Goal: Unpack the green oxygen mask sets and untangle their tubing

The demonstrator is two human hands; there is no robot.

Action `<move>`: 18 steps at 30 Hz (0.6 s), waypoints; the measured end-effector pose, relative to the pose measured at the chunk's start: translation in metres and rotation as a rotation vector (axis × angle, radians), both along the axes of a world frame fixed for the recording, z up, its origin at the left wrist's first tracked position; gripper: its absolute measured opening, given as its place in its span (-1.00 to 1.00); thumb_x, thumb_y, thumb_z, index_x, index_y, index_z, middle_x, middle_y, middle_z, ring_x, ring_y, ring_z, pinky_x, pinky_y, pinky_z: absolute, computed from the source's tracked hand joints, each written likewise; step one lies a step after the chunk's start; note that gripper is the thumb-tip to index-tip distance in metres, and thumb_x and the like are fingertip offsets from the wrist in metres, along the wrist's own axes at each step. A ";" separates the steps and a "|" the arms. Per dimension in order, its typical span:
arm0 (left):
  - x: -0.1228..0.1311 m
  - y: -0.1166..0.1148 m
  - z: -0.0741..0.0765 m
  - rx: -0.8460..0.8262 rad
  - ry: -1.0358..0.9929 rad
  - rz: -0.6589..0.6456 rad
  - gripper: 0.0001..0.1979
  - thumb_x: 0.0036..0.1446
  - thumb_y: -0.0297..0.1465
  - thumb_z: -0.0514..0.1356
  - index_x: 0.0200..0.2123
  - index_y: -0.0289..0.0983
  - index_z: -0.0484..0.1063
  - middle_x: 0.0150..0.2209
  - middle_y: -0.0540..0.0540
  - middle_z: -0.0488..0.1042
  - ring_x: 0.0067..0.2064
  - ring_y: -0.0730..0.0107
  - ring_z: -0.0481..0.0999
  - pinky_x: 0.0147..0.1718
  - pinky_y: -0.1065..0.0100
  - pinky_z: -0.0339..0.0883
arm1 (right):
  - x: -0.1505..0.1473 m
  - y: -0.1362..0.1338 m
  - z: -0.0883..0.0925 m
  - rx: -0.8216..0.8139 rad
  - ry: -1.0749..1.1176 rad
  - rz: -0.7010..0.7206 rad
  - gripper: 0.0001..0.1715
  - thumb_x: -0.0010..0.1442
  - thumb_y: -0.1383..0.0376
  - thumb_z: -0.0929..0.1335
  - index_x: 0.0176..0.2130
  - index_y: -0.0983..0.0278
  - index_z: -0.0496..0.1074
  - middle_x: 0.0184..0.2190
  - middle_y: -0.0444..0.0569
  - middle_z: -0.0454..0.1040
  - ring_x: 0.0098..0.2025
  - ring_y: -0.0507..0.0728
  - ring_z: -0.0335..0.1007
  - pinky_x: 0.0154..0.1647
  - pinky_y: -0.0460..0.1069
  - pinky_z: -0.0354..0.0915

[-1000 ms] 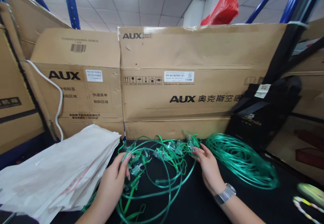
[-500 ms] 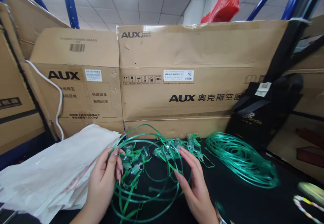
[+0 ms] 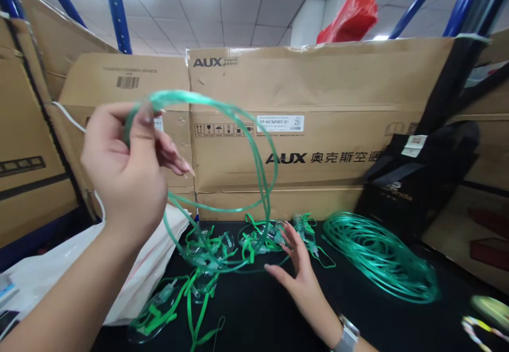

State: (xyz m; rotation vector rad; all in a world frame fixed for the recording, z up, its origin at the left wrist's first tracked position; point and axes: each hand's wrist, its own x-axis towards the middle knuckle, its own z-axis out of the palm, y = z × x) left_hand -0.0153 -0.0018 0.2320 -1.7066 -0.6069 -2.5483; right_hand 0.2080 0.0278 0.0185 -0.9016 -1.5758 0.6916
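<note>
My left hand (image 3: 127, 166) is raised at the left, its thumb and fingers pinched on a loose coil of green tubing (image 3: 260, 169). The coil hangs in large loops over the dark table. Lower down, my right hand (image 3: 296, 264) has its thumb and fingers spread, close to the bottom of the loops; nothing shows in its grasp. Behind and below the coil lie several clear plastic masks (image 3: 204, 283) with bright green straps, in a loose row. One mask (image 3: 157, 309) rests near the front, left of centre.
A thick coil of green tubing (image 3: 382, 259) lies at the right. White plastic bags (image 3: 147, 267) are piled at the left. Large cardboard boxes (image 3: 318, 92) stand along the back, with a black bag (image 3: 393, 182) before them. A beaded band (image 3: 481, 331) lies at the right edge.
My left hand has lifted up and left, drawing the tubing coil off the table. My right hand stays low, now apart from most of the loops. The front mask has come into sight.
</note>
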 end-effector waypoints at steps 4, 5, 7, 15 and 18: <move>0.007 0.006 0.010 -0.084 -0.149 -0.107 -0.86 0.19 -0.46 0.06 -0.42 -0.32 0.32 -0.71 0.15 0.30 -0.76 0.55 0.34 -0.85 0.52 0.21 | -0.006 -0.006 -0.009 -0.185 -0.032 0.193 0.21 -0.11 0.09 0.46 0.26 0.09 -0.31 0.27 0.10 -0.15 0.24 0.24 -0.09 0.21 0.16 -0.05; 0.007 0.008 0.009 -0.120 -0.195 -0.147 -0.84 0.20 -0.47 0.04 -0.43 -0.33 0.32 -0.72 0.15 0.30 -0.77 0.56 0.33 -0.85 0.53 0.19 | -0.008 -0.008 -0.011 -0.229 -0.013 0.227 0.22 -0.11 0.09 0.47 0.26 0.08 -0.33 0.26 0.12 -0.13 0.21 0.23 -0.02 0.19 0.16 -0.02; 0.006 0.011 0.005 -0.164 -0.259 -0.214 -0.80 0.22 -0.48 0.01 -0.46 -0.32 0.30 -0.74 0.16 0.27 -0.78 0.59 0.29 -0.85 0.55 0.14 | -0.010 -0.008 -0.014 -0.303 0.073 0.333 0.24 -0.12 0.11 0.47 0.25 0.04 -0.35 0.17 0.12 0.04 0.07 0.19 0.21 0.10 0.15 0.11; -0.010 0.015 -0.008 -0.108 -0.208 -0.295 -0.89 0.17 -0.47 0.10 -0.43 -0.28 0.30 -0.69 0.13 0.31 -0.76 0.62 0.21 -0.85 0.57 0.00 | -0.008 0.012 -0.019 -0.316 0.299 0.516 -0.02 -0.05 0.26 0.45 0.17 -0.07 -0.13 -0.25 -0.14 0.24 -0.46 -0.06 0.29 -0.46 -0.10 0.22; -0.010 0.013 -0.008 -0.164 -0.228 -0.303 -0.84 0.20 -0.49 0.03 -0.44 -0.27 0.29 -0.73 0.14 0.26 -0.77 0.60 0.17 -0.85 0.56 -0.05 | -0.003 0.007 -0.013 -0.167 0.072 0.432 -0.28 0.09 0.32 0.34 0.15 -0.05 0.01 -0.21 -0.10 0.21 -0.37 -0.02 0.28 -0.34 -0.05 0.24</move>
